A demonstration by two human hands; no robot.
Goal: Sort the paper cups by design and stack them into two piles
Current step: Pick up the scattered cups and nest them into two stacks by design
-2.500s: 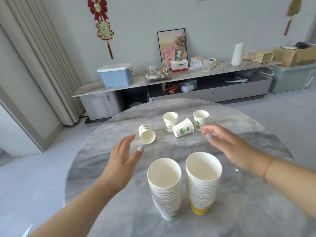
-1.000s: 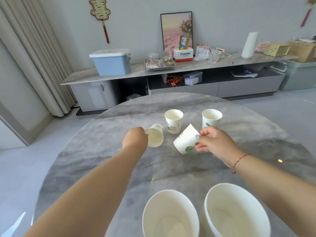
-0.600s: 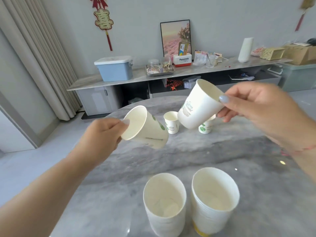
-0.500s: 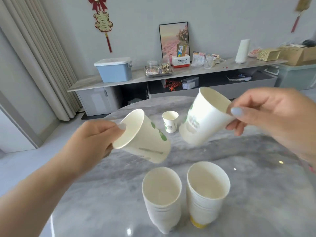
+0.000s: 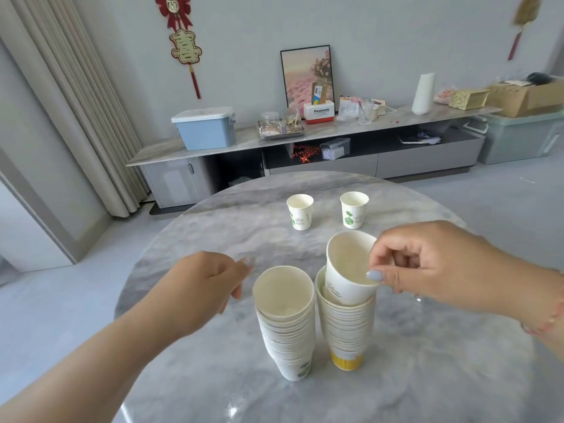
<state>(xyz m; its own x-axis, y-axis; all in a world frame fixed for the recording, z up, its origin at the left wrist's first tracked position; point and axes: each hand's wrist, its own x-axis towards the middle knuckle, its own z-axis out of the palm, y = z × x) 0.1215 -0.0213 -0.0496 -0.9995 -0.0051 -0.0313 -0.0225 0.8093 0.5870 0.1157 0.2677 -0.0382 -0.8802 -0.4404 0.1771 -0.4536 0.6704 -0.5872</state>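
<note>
As right hand (image 5: 439,264) pinched cup (image 5: 348,270) rim, half-seated, tilted, in right pile (image 5: 348,328); left hand (image 5: 204,285) loosely curled, apparently empty, at 9 o'clock of left pile (image 5: 285,325). Next: press cup flush; 2 loose cups (image 5: 300,211) at 12.

Round grey marble table (image 5: 396,377) — two cup stacks (image 5: 287,331) near, two single cups (image 5: 300,212) farther back.

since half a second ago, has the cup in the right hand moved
Yes. The cup in the right hand has come down toward the person, now partly inside the right stack.
</note>
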